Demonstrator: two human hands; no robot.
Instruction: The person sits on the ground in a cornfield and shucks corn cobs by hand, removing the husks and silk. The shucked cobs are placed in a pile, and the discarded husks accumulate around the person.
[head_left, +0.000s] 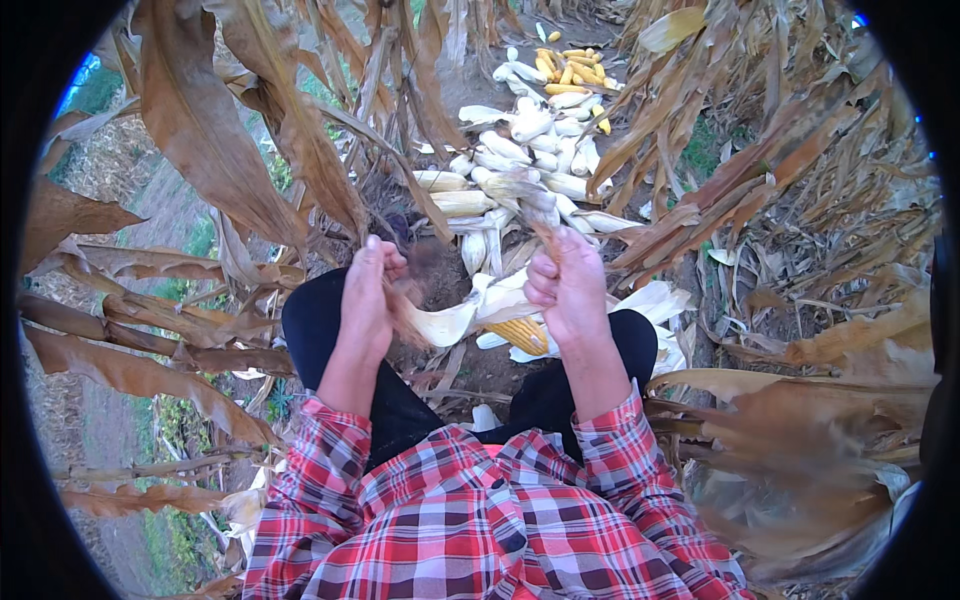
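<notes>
My left hand (369, 296) is closed on brown corn silk and the tip of a pale husk strip (442, 322), which curves across towards the right. My right hand (566, 285) grips the dry, silky end of a bunch of corn husk (536, 202) that sticks up above the fist. Between and below the hands, a yellow corn ear (523, 334) shows its kernels, with pale husk around it. Whether this ear is joined to the husk in my hands cannot be told.
Ears in pale husks (532, 124) lie heaped on the soil ahead, with bare yellow ears (574, 69) beyond them. Dry corn leaves (202, 127) hang at the left, and more stalks and leaves (750, 202) crowd the right. Loose husks (660, 307) lie by my right knee.
</notes>
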